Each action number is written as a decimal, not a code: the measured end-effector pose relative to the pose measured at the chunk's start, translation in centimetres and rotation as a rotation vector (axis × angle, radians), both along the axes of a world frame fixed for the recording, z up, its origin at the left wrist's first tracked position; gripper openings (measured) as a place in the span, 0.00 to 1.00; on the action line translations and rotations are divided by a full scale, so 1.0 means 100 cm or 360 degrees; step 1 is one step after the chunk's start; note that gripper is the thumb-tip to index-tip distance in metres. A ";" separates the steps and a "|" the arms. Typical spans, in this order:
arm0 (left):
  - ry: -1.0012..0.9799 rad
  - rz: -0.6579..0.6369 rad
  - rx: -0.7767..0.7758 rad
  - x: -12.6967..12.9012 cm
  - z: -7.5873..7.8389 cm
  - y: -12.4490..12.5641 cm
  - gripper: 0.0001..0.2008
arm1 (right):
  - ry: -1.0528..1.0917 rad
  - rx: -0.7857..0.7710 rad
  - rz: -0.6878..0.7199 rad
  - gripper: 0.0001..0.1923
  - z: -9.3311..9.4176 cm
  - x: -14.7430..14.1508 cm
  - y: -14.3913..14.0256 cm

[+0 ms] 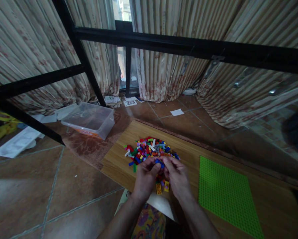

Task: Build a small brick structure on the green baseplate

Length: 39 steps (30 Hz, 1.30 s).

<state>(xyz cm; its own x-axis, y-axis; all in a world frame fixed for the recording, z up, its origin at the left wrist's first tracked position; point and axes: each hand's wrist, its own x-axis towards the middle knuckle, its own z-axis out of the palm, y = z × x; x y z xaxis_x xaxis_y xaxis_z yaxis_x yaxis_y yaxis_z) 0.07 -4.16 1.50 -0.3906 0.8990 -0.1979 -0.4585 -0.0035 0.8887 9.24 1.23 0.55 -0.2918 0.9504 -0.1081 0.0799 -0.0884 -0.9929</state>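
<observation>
Both of my hands meet over the near side of a pile of mixed building bricks. Between the fingertips is a small blue brick piece; whether it is one brick or several joined I cannot tell. My left hand pinches it from the left, thumb on top. My right hand closes on it from the right, its fingertips partly hidden. Just below the hands lie a yellow-orange brick and a yellow brick on the wooden table.
To the right, a green studded baseplate lies flat on the table. On the floor at the left stands a clear plastic box. A black metal frame crosses in front of striped curtains. Papers lie on the tiled floor.
</observation>
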 end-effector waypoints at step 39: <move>0.2404 -0.0485 -0.0480 0.007 -0.043 -0.064 0.06 | -0.1364 0.0641 0.0449 0.20 -0.020 0.060 -0.044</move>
